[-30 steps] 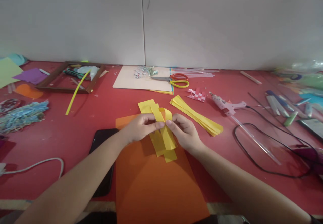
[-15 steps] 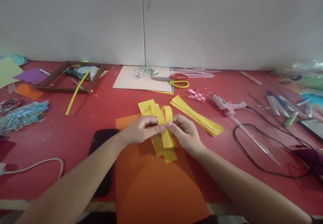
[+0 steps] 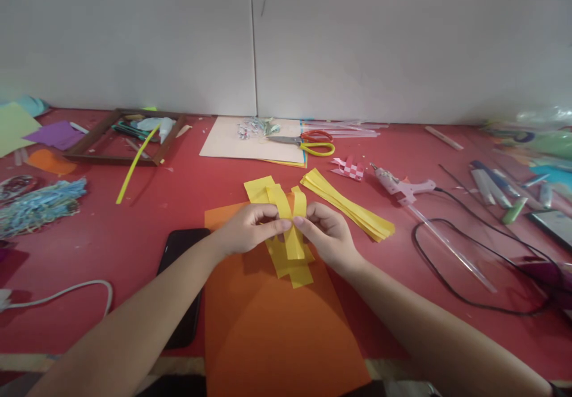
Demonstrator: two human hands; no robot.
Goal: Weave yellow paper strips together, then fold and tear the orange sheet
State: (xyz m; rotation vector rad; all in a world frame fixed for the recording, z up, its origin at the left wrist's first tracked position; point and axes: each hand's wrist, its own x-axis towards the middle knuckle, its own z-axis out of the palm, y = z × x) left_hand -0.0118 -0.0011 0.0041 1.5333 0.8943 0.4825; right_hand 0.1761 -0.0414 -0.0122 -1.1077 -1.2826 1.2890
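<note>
Between my two hands are folded yellow paper strips (image 3: 294, 245), bent into loops above and hanging down below the thumbs. My left hand (image 3: 257, 225) pinches them from the left, thumb on top. From the right, my right hand (image 3: 328, 231) pinches them too, and the thumb tips nearly meet. Under the hands, more yellow paper pieces (image 3: 301, 276) lie on an orange sheet (image 3: 277, 331). A fanned bundle of yellow paper strips (image 3: 348, 206) rests to the right of the hands. My fingers hide part of the folds.
Behind the hands, scissors (image 3: 308, 142) lie on pale paper (image 3: 223, 137). A pink woven paper piece (image 3: 348, 168) and a corded glue gun (image 3: 402, 188) are on the right. A black phone (image 3: 185, 290) sits by my left forearm. Farther left is a brown frame (image 3: 111, 160).
The looped strip by my right hand has been drawn lower and narrower, and its lower end sits slightly higher. Both hands stay almost in place.
</note>
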